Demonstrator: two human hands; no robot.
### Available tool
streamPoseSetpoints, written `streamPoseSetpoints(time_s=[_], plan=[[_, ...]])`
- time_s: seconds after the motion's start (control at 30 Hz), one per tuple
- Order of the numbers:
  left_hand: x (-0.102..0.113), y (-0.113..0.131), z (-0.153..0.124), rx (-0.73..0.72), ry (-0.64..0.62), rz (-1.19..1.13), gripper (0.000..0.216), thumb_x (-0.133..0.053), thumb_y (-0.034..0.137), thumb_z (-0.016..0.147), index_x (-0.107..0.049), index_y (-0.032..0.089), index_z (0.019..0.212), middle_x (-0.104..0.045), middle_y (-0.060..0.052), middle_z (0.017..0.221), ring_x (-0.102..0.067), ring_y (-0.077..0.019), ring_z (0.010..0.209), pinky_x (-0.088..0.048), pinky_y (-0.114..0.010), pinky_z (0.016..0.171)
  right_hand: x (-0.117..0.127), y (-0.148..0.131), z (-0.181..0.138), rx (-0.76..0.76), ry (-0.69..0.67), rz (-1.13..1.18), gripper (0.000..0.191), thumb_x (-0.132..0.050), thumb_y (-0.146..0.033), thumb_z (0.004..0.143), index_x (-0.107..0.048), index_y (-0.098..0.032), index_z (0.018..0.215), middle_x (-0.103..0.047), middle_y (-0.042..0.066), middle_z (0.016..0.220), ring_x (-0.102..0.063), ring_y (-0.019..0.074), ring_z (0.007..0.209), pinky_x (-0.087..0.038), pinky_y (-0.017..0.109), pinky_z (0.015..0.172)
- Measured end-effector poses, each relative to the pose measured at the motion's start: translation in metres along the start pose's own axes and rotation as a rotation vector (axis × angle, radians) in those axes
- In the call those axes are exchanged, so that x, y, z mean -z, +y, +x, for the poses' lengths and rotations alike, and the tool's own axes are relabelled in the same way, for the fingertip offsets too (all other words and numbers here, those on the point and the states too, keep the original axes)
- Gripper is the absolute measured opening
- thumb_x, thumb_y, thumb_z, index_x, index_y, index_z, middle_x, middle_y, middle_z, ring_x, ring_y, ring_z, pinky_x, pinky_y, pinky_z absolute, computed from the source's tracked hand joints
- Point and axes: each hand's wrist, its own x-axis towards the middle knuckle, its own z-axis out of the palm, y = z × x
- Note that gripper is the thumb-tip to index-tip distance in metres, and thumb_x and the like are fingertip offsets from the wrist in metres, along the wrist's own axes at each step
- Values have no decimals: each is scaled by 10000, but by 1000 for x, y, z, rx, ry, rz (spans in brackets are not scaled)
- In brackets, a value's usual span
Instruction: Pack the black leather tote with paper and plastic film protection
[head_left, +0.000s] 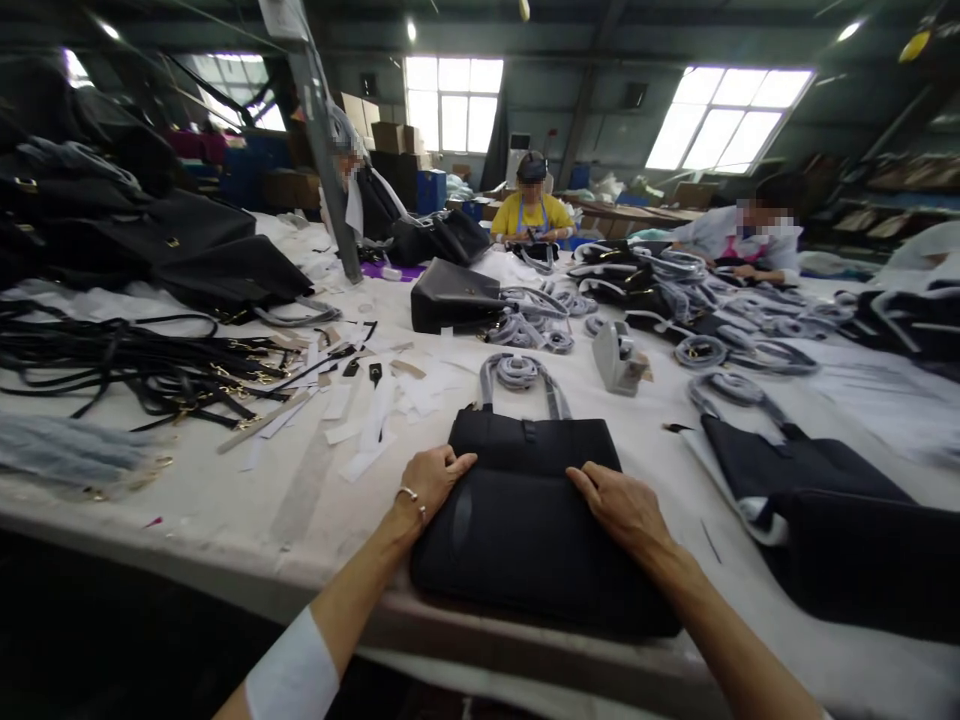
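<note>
A black handbag [517, 540] lies flat at the table's front edge, its wrapped handles [557, 392] pointing away from me. A coil in clear wrap [517, 372] rests between those handles. My left hand [435, 478], with a bracelet at the wrist, is closed on the bag's left side, thumb on top. Opposite it, my right hand [619, 503] grips the right side, its thumb on the front panel; the other fingers are partly hidden. To the right lies a second black bag [817, 470] with wrapped handles, partly covered by a black piece [877, 560].
Black straps with gold clasps [202, 375] and paper strips [375, 420] cover the table's left part. A tape dispenser [616, 358] stands beyond my bag. Farther back are a dark bag [454, 295], piled wrapped handles [675, 285] and several people, one in yellow [531, 215]. A metal post [322, 140] rises at left.
</note>
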Motion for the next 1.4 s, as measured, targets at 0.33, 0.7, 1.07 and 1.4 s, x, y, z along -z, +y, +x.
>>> streamPoseSetpoints(time_s=[0.33,0.7,1.07,1.4], plan=[[24,38,-39,-318,218,232,230,-529,308,891,-587,202,1087,-581,-73,1219,-521,-217,1134,-416,-352,954,-9,3,-7,-14,39,-36,409,-296,-452,983,-567,-237,766,-668,25,669,-657,211,638,-289,275,516],[-26,56,-1,-628,-134,439,506,-343,462,955,-407,257,1414,-326,-58,1507,-269,-245,1405,-230,-492,1140,-1,23,-8,-102,200,385,312,-371,-402,962,-611,-229,862,-672,22,889,-618,174,844,-425,280,761],[-36,84,12,-818,-96,652,487,-346,304,936,-392,279,1421,-310,-23,1506,-297,-215,1393,-264,-459,1130,-26,37,-18,-324,328,514,313,-492,-372,920,-626,-202,1146,-653,69,1139,-551,244,1095,-367,391,997],[-58,87,12,-997,-87,560,566,-205,349,933,-222,265,1492,-305,-5,1503,-288,-203,1394,-256,-447,1132,-20,62,-135,-354,739,883,249,-440,-320,939,-623,-214,1071,-653,57,1054,-591,175,1019,-467,312,902]])
